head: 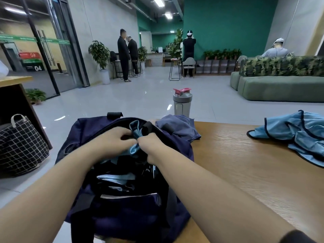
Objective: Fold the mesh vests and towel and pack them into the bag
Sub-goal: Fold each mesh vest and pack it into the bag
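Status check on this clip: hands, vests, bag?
Both hands, left and right, gripping a blue vest over the open bag. Second vest unfolded on table. Nothing blocking.

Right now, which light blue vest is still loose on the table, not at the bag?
The crumpled light blue vest at the table's far right. The other blue piece is gripped by both hands over the open bag.

Even, moderately bright indoor light comes from ceiling strip lights (158,1) far beyond the hands. The glossy floor (145,95) ahead of the hands carries small white glare spots. Shadows are soft; the open bag's interior (122,172) just below the hands is dark and hard to read. Wide-angle distortion bends the door frames (42,46) at the left edge. Distant figures look soft; the hands are slightly blurred.
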### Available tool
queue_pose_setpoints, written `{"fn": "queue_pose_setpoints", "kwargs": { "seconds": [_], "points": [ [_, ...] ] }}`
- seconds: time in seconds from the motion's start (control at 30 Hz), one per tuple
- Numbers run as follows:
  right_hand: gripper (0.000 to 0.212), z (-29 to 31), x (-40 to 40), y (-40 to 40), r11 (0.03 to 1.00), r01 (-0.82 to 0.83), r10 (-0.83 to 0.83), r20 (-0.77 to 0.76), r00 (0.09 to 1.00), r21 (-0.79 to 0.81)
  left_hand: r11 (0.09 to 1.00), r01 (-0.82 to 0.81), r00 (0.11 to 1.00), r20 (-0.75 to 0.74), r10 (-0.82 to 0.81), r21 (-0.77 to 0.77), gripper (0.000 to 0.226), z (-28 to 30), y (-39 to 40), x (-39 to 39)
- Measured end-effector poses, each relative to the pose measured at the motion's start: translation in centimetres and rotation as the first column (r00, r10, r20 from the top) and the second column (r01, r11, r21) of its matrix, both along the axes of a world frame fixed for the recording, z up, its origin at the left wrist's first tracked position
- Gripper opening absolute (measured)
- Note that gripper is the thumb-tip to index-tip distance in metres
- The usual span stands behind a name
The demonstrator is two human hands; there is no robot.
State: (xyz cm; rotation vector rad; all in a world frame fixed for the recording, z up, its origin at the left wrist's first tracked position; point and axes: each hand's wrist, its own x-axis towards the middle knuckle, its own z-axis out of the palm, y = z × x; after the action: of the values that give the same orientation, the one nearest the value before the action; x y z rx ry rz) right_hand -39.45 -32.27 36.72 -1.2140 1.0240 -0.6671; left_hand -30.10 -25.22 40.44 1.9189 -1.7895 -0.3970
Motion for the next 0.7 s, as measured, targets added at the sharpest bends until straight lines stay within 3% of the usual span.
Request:
{"fn": "queue_pose_setpoints", "kwargs": {
  "seconds": [0.13, 0.2, 0.27, 0.3, 0.43, 0.53, 0.7],
  "points": [
    [0.067, 0.4, -0.7, -0.2, 0.997, -0.055, 0.055, -0.002, 0.998, -0.047, 0.999, 0.005, 1.0, 0.003, -0.005, -0.042, 0.06, -2.4, -0.4, -1.2],
    [0.051, 1.5, -2.0, -0.2, 0.983, -0.074, 0.061, -0.08, 0.995, -0.168, 1.0, -0.017, 0.998, 0.065, 0.016, 0.002, 0.078, -3.5, -0.1, -1.9],
    [0.02, 2.5, -3.4, -0.5, 0.965, -0.107, 0.082, -0.11, 0.991, -0.238, 0.999, -0.035, 0.971, 0.237, 0.029, 0.022, 0.097, -4.6, 0.0, -2.4],
    [0.016, 2.7, -3.8, -0.9, 0.962, -0.106, 0.079, -0.116, 0.99, -0.252, 0.998, -0.058, 0.955, 0.292, 0.049, 0.023, 0.102, -5.0, 0.0, -2.6],
    [0.035, 3.3, -4.9, -1.5, 0.874, -0.141, 0.03, -0.236, 0.971, -0.465, 0.986, -0.147, 0.913, 0.395, 0.106, 0.076, 0.092, -6.6, -1.2, -3.2],
    [0.06, 2.1, -4.7, -1.4, 0.835, -0.191, 0.032, -0.3, 0.953, -0.516, 0.939, -0.3, 0.884, 0.419, 0.206, 0.172, 0.082, -6.6, -2.5, -3.6],
    [0.072, -1.1, -6.4, -0.9, 0.753, -0.213, 0.085, -0.229, 0.97, -0.622, 0.851, -0.478, 0.801, 0.506, 0.32, 0.217, 0.064, -6.1, -4.2, -5.5]
  ]
}}
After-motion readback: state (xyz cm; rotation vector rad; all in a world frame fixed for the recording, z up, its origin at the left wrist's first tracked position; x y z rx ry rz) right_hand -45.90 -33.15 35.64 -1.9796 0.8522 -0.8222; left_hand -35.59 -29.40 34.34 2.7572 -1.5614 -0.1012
